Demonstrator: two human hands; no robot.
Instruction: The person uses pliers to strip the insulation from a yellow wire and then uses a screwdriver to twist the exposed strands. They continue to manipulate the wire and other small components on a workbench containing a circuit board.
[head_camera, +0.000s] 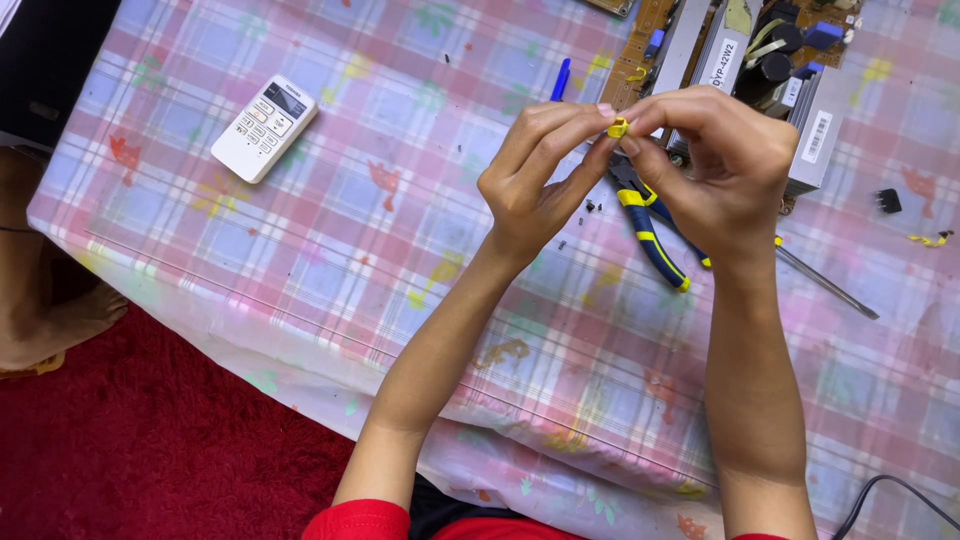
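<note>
The person's two forearms are bare from the wrists down to just below the elbows, with no watch, bracelet or ring showing on either one. The left hand (530, 190) and the right hand (725, 165) are ungloved, and the fingernails are short and unpainted. At the bottom edge of the view, red short sleeves (365, 520) cover the upper arms, with a strip of dark cloth between them.

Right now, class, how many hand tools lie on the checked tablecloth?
2: blue-and-yellow-handled pliers beneath the raised hands, and a slim metal-shafted tool just right of them, its handle end hidden behind the right wrist. Others may be hidden behind the hands.
</note>
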